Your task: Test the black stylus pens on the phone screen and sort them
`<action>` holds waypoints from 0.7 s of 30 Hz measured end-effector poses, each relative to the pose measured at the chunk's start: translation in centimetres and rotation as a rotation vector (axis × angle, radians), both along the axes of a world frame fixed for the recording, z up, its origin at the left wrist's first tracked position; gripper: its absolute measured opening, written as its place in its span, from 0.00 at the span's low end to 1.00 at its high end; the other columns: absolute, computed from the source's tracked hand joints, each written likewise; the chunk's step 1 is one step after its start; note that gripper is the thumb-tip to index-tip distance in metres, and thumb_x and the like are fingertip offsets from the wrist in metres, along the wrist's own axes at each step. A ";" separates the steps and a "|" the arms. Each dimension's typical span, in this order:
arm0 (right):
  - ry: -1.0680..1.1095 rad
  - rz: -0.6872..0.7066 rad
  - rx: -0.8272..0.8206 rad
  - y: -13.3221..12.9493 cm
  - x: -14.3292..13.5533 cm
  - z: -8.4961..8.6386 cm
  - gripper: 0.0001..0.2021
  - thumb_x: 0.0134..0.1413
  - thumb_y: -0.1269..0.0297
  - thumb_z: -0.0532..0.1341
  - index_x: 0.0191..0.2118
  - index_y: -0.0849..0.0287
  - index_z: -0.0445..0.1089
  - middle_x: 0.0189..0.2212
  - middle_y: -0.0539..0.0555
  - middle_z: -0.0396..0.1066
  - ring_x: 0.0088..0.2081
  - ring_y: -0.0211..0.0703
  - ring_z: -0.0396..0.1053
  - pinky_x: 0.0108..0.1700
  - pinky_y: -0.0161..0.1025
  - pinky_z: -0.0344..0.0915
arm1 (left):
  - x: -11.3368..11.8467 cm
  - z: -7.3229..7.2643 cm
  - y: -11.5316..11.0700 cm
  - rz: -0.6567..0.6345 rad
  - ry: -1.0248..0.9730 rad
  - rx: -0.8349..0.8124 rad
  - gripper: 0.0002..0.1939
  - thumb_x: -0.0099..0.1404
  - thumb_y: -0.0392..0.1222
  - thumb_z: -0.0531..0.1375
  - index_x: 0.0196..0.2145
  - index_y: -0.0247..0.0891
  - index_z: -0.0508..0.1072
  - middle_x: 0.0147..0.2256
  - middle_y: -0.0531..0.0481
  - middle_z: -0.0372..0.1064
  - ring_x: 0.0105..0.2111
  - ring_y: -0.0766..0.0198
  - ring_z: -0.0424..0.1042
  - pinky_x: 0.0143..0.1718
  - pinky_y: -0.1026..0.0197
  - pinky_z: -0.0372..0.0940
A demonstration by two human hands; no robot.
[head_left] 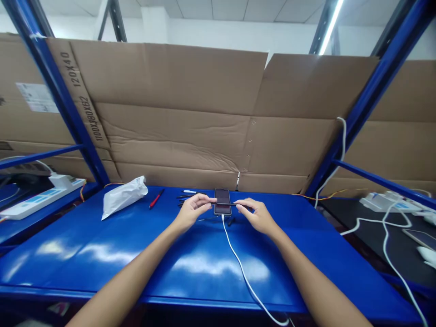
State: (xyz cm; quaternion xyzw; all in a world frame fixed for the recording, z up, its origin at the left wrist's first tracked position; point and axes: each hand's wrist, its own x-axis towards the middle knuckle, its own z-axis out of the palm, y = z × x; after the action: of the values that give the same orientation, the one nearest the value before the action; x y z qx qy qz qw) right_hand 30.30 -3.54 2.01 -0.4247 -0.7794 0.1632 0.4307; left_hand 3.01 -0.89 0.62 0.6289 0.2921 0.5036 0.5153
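Observation:
My left hand point(195, 209) and my right hand point(256, 215) pinch a thin black stick point(225, 204), possibly a pen or refill, holding it level between them. Behind it a phone point(223, 196) lies on the blue tabletop, with a white cable point(235, 254) plugged into its near end. Just in front of the phone lies a small dark piece point(231, 221), perhaps a pen cap. Several dark pens or sticks point(183, 197) lie beyond my left hand, partly hidden by it, along with a white-and-dark pen point(190, 191).
A red pen point(156, 199) and a white plastic bag point(124, 195) lie on the left of the blue tabletop point(112, 254). Cardboard point(177, 113) walls the back between blue posts. Power strips point(44, 197) and cables sit on the neighbouring surfaces at both sides.

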 end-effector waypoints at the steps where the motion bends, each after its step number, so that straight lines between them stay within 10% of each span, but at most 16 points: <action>1: -0.001 0.003 -0.002 0.0 0.0 0.0 0.13 0.65 0.58 0.60 0.46 0.55 0.80 0.43 0.56 0.81 0.43 0.50 0.76 0.48 0.46 0.71 | 0.0 0.0 0.0 -0.006 0.003 -0.004 0.19 0.60 0.51 0.70 0.41 0.36 0.72 0.51 0.37 0.78 0.53 0.49 0.76 0.57 0.46 0.67; 21: 0.018 0.151 -0.234 -0.1 -0.4 0.5 0.23 0.68 0.48 0.54 0.26 0.59 0.68 0.26 0.49 0.69 0.30 0.41 0.64 0.35 0.35 0.58 | -0.2 -0.4 0.3 -0.111 -0.145 -0.141 0.18 0.56 0.46 0.74 0.37 0.37 0.72 0.47 0.41 0.80 0.50 0.53 0.77 0.56 0.51 0.65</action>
State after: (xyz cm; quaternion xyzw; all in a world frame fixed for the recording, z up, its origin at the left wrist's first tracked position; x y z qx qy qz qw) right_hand 29.89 -3.64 2.52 -0.4105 -0.7809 0.2887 0.3719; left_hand 2.79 -0.58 0.20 0.5682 0.2533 0.4966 0.6052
